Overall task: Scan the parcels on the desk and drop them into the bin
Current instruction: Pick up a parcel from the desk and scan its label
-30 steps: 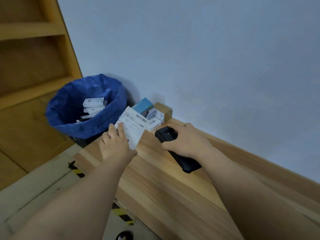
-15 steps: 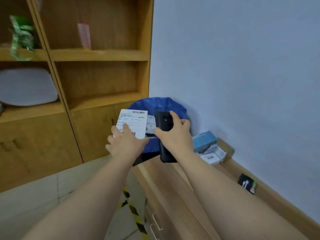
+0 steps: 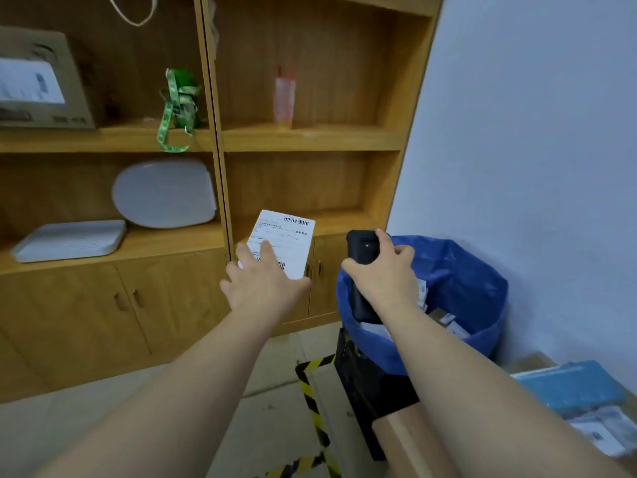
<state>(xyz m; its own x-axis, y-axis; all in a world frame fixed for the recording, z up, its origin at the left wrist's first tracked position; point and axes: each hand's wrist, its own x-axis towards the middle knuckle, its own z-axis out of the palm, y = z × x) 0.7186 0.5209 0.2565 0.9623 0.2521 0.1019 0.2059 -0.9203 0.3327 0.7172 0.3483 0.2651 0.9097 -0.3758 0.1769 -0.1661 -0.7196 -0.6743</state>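
My left hand (image 3: 262,288) holds a flat white parcel (image 3: 286,241) with barcode labels, raised in front of the cupboard, left of the bin. My right hand (image 3: 382,274) grips a black handheld scanner (image 3: 362,248) upright, over the near rim of the bin (image 3: 482,281), which is lined with a blue bag and holds several scanned parcels (image 3: 444,319). More parcels, one of them a blue box (image 3: 575,384), lie on the wooden desk (image 3: 400,439) at the lower right.
A wooden shelf unit (image 3: 310,139) with cupboard doors stands ahead. It carries a cardboard box (image 3: 41,81), green straps (image 3: 175,105), white trays (image 3: 69,239) and a pink cup (image 3: 284,101). Yellow-black tape (image 3: 310,401) marks the floor by the desk corner. The wall is on the right.
The view has swung left from the desk toward the shelves. Both hands have lifted off the desk; the parcel and scanner now hang beside and over the bin.
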